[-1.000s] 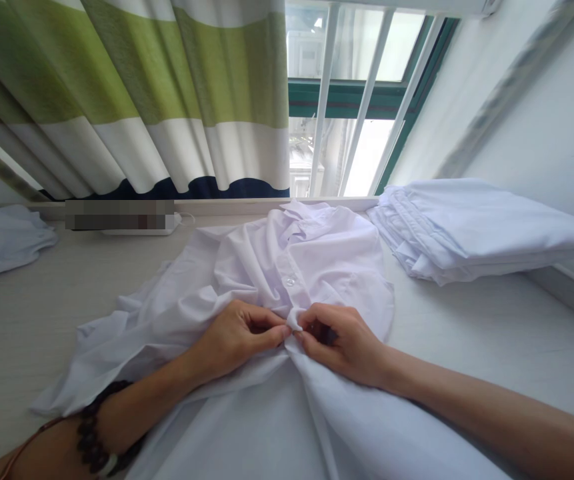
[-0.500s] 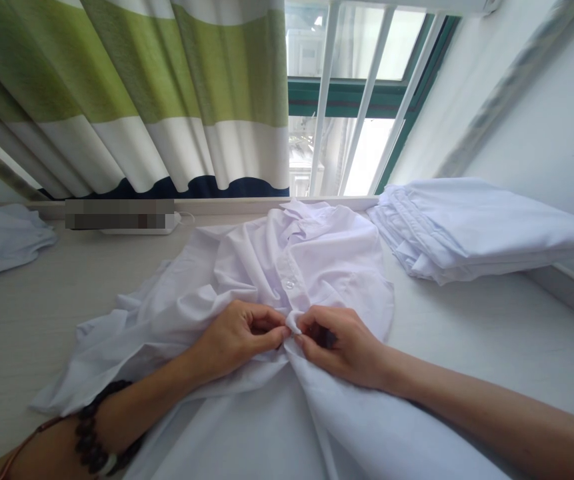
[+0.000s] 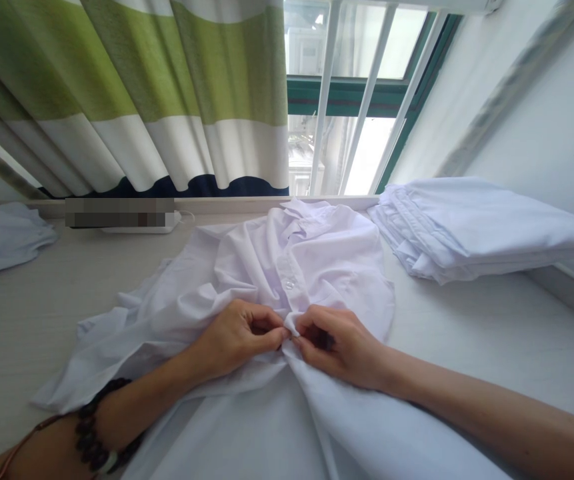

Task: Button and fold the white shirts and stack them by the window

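A white button-up shirt (image 3: 337, 250) lies spread in front of me, its collar at the far end and its lower part toward me. On its front strip a button (image 3: 289, 285) shows just beyond my hands. My left hand (image 3: 241, 337) pinches the shirt's front edge between thumb and fingertips. From the other side my right hand (image 3: 339, 343) pinches a small fold of the same strip, its fingertips almost touching the left ones. Whatever lies between the fingertips is too small to make out. Dark beads (image 3: 97, 427) circle my left wrist.
Folded white garments (image 3: 487, 227) are stacked at the right, by the wall. More white cloth (image 3: 4, 233) lies at the far left. A white device (image 3: 141, 230), partly blurred out, sits below the green and white curtain (image 3: 237, 73). Behind is a barred window (image 3: 351, 100).
Both hands stay in nearly the same place on the shirt front. Only the fingertips and the pinched fold shift very slightly.
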The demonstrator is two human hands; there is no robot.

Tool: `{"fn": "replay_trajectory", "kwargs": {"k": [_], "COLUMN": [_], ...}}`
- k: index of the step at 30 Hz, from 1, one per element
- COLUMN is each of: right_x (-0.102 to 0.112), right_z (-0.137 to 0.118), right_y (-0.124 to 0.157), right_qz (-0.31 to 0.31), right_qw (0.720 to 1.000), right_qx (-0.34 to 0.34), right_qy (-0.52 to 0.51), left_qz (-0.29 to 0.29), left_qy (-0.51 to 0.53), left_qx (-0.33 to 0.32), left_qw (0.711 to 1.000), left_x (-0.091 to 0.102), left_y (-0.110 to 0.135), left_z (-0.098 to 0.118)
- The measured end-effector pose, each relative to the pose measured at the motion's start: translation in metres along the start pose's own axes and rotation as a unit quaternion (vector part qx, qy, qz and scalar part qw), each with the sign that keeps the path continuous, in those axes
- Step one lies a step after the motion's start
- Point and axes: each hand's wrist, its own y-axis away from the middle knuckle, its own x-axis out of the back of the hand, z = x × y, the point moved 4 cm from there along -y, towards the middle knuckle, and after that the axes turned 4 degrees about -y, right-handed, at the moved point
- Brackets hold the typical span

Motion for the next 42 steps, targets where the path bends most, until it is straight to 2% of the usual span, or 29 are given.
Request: {"fn": "replay_trajectory", "kwargs": {"k": [7, 10, 13, 16, 18, 23, 28, 30, 33, 37, 42], "right_x": [-0.002, -0.002, -0.002, -0.002, -0.002, 0.0, 0.0, 0.001, 0.002, 0.003, 0.004], "right_z": [0.0, -0.001, -0.002, -0.002, -0.001, -0.003, -0.006, -0.007, -0.008, -0.008, -0.003], "right_y": [0.001, -0.002, -0.006, -0.008, -0.007, -0.002, -0.001, -0.001, -0.002, -0.004, -0.007], "right_qz": [-0.001, -0.005, -0.005, -0.014, -0.016, -0.004, 0.006, 0.011, 0.014, 0.006, -0.008], "right_qw": [1.0, 0.999, 0.996, 0.995, 0.996, 0.997, 0.99, 0.99, 0.994, 1.0, 0.997], "right_qx": [-0.008, -0.04, -0.084, -0.097, -0.078, 0.021, 0.074, 0.08, 0.063, 0.004, -0.063], "right_qy": [-0.005, -0.017, -0.01, 0.015, 0.029, 0.078, 0.117, 0.112, 0.085, 0.029, -0.048], "left_qz": [-0.029, -0.036, -0.019, 0.009, 0.02, 0.04, 0.014, 0.031, 0.075, 0.12, 0.134], "left_qy": [0.02, 0.022, 0.027, 0.008, -0.028, -0.1, -0.033, -0.009, 0.006, 0.026, 0.078], "left_qx": [-0.001, -0.01, -0.023, -0.039, -0.057, -0.114, -0.092, -0.085, -0.087, -0.087, -0.079], "left_qw": [0.999, 0.999, 0.999, 0.999, 0.998, 0.988, 0.995, 0.996, 0.993, 0.989, 0.985], "left_x": [-0.004, -0.006, -0.008, -0.009, -0.008, -0.006, -0.009, -0.008, -0.005, -0.003, 0.001], "left_y": [0.001, 0.002, 0.002, 0.002, 0.003, 0.004, 0.004, 0.004, 0.005, 0.006, 0.004], "left_z": [0.002, 0.004, 0.004, 0.006, 0.009, 0.017, 0.014, 0.012, 0.011, 0.013, 0.011]}}
